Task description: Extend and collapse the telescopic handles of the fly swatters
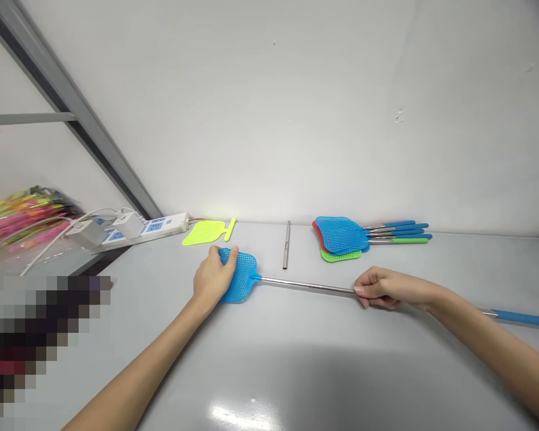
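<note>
A blue fly swatter lies across the grey table, its mesh head (243, 276) at the left and its extended metal rod (305, 286) running right to a blue handle (525, 318). My left hand (213, 276) grips the left edge of the mesh head, fingers curled over it. My right hand (381, 288) is closed around the metal rod partway along.
A yellow swatter head (205, 232) and a short metal rod (287, 244) lie near the wall. A stack of finished swatters (341, 236) with blue and green handles sits at back right. A white power strip (135, 230) with plugs and a bag of colourful items (18, 215) are at left.
</note>
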Tool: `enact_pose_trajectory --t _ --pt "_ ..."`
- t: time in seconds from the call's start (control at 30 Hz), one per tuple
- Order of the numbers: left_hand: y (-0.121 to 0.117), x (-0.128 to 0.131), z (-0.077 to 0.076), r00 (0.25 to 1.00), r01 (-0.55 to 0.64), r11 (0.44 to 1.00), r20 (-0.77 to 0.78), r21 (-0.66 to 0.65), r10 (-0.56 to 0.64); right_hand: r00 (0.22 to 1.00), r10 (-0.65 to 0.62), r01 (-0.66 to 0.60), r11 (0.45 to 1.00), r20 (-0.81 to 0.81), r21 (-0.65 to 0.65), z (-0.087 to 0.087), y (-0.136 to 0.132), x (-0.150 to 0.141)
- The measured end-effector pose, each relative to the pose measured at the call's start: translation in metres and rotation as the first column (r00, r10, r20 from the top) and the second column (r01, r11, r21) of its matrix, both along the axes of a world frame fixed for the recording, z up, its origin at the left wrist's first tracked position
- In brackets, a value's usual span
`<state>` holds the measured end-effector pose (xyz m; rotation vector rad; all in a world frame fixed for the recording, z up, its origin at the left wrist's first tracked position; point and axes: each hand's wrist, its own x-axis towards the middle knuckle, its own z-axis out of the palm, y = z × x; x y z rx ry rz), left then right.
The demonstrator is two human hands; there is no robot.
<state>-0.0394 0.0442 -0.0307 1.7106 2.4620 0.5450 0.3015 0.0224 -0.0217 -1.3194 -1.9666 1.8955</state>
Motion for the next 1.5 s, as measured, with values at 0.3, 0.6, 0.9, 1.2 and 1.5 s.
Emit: enact_pose_trajectory --t 0.3,0.6,0.9,1.2,1.5 --pt "-0.008 0.008 0.002 0.999 -0.039 0.999 -0.029 -0.025 0.038 0.997 -0.052 0.036 0.964 -0.054 -0.264 -0.009 -0.002 0.0" --pt "-0.005 0.007 0.0 0.998 -0.059 0.998 -0.001 -0.033 0.059 0.996 -0.05 0.016 0.914 -0.075 -0.406 -0.012 0.001 0.001" --pt "-0.011 0.013 0.003 0.998 -0.059 0.998 -0.002 -0.005 0.059 0.995 -0.048 0.007 0.905 -0.087 -0.424 -0.014 0.001 0.001" --pt "-0.02 0.02 0.007 0.999 -0.033 0.998 0.024 0.061 0.032 0.994 -0.058 0.007 0.889 -0.096 -0.458 -0.014 -0.004 -0.003" --pt "-0.024 0.029 0.005 0.999 -0.009 0.998 0.045 0.055 0.007 0.994 -0.048 -0.005 0.889 -0.103 -0.457 -0.013 -0.006 -0.008"
